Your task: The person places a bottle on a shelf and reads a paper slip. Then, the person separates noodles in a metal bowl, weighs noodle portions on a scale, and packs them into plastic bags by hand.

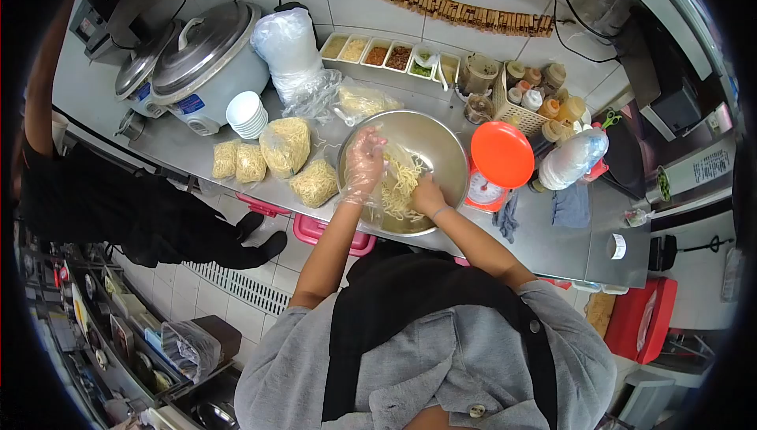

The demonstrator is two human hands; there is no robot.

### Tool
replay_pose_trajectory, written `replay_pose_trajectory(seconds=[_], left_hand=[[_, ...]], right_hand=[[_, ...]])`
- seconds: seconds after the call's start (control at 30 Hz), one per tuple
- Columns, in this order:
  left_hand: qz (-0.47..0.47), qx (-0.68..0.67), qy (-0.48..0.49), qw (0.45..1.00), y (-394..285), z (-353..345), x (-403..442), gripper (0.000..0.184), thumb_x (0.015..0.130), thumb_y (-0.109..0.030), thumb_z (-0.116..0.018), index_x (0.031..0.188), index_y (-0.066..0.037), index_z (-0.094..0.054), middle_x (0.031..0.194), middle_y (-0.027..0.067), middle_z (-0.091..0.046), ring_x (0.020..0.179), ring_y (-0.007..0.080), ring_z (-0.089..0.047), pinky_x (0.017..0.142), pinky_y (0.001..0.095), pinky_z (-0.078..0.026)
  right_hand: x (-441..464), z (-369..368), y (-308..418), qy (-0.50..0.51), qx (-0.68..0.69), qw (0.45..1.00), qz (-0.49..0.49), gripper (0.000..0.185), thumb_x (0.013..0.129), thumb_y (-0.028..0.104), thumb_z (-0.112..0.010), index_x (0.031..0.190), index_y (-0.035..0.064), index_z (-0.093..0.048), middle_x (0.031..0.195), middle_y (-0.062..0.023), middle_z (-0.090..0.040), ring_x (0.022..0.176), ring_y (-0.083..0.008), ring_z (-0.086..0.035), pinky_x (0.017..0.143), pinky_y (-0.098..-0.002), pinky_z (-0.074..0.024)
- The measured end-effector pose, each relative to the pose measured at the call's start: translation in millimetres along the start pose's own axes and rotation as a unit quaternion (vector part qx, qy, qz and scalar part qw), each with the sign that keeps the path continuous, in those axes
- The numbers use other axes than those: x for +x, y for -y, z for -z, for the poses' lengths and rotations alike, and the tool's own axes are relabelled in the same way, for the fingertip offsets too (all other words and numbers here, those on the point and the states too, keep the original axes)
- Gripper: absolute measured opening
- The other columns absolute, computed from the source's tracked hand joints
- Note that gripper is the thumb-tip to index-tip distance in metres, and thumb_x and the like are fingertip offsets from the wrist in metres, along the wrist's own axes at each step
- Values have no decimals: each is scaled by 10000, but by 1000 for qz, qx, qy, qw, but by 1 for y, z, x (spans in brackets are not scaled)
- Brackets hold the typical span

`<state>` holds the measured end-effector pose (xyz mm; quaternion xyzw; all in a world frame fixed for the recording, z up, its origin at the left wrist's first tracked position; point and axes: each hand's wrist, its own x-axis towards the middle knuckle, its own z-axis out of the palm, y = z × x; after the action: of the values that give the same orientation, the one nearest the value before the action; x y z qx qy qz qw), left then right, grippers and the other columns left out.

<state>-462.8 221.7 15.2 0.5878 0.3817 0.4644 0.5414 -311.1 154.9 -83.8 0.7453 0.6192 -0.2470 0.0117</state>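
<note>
A large steel mixing bowl (pixel 453 146) sits on the counter in front of me, with yellow noodles (pixel 400 186) in it. My left hand (pixel 365 163), in a clear plastic glove, is over the bowl's left side beside the noodles. Its palm is turned up and its fingers are apart and slightly bent. Inside the right part of the bowl, my right hand (pixel 426 197) is closed and bare, right against the noodles. Its fingertips are hidden, so what it grips cannot be made out.
Bags of noodles (pixel 285 146) and stacked white bowls (pixel 247 113) stand to the left, near large cookers (pixel 209 67). An orange scale (pixel 501 156) and a bottle basket (pixel 516 111) are on the right. Seasoning trays (pixel 388 53) line the wall. Another person (pixel 118 201) stands at left.
</note>
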Motion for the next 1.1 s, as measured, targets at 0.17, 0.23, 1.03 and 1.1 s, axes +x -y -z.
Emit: replay_pose_trajectory(seconds=[0.17, 0.23, 1.03, 1.1], left_hand=[[-34, -18, -23, 999, -7, -5, 3, 389, 798, 100, -496, 1163, -34, -497, 964, 87, -615, 760, 103, -603, 557, 226, -530], [-40, -32, -32, 998, -6, -2, 4, 383, 797, 102, -494, 1154, -37, -504, 976, 91, -612, 772, 110, -604, 559, 227, -532], [-212, 205, 3, 955, 1, 9, -21, 215, 797, -30, -653, 1003, -18, -591, 786, 68, -648, 677, 93, -588, 603, 259, -481], [-145, 153, -28, 977, -1, 9, -19, 234, 791, -26, -651, 1016, -28, -586, 799, 70, -646, 661, 115, -598, 605, 280, -485]], right_hand=[[-11, 45, -3, 83, 256, 963, 6, 447, 675, 119, -674, 1093, -20, -603, 915, -228, -657, 825, -311, -671, 731, -404, -547], [-11, 56, -9, 32, 253, 967, 26, 420, 694, 83, -630, 1100, -21, -599, 883, -172, -671, 741, -249, -669, 647, -347, -547], [50, 33, 62, -36, 10, 892, 450, 258, 779, 113, -546, 990, -3, -640, 938, -244, -636, 878, -372, -616, 823, -422, -470], [57, 42, 61, -16, -88, 891, 445, 272, 786, 106, -533, 1021, 24, -642, 982, -224, -646, 908, -358, -616, 847, -417, -461]])
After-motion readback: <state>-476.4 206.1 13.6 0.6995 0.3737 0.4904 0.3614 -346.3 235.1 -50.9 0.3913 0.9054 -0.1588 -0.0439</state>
